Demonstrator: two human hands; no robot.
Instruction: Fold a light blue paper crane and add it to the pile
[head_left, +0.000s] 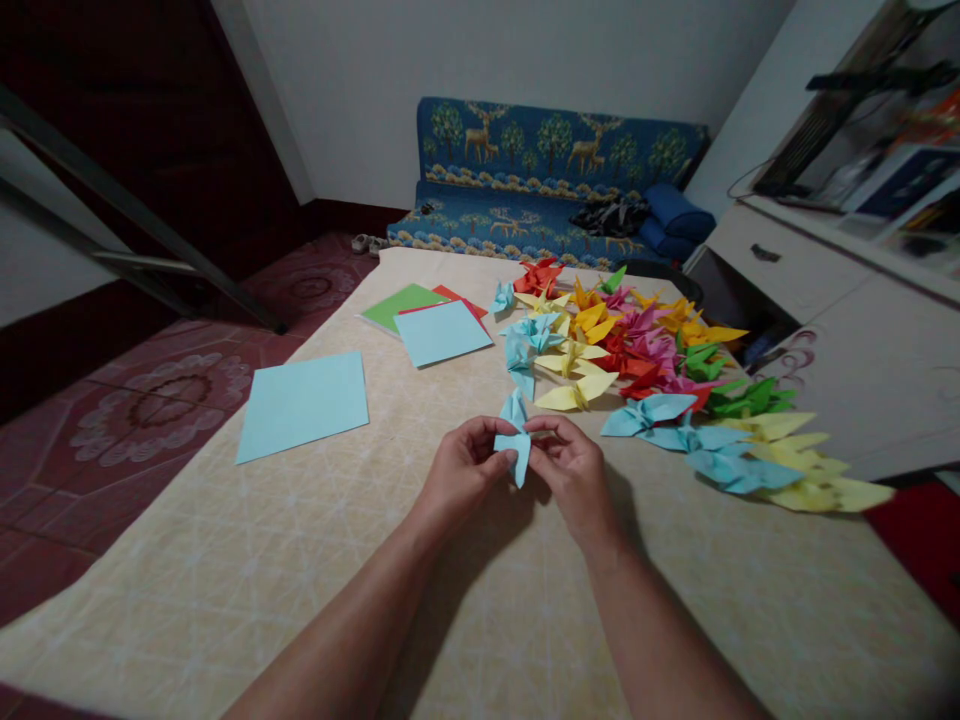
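Observation:
A light blue folded paper crane (514, 440) is held just above the table between both hands, its wings stretched up and down in the picture. My left hand (469, 462) pinches its left side with thumb and index finger. On its right side, the fingertips of my right hand (568, 465) are closed on the crane too. Beyond them lie more light blue cranes (519, 360) and pale yellow cranes (576, 390). A single square sheet of light blue paper (306, 405) rests flat to the left of my hands.
Many folded cranes in red, orange, pink and green (637, 340) cover the table's (187, 590) far right. Stacked light blue, green and red paper (442, 332) lies at the back left. Behind stands a blue patterned sofa (555, 150); a white cabinet (847, 330) is at right.

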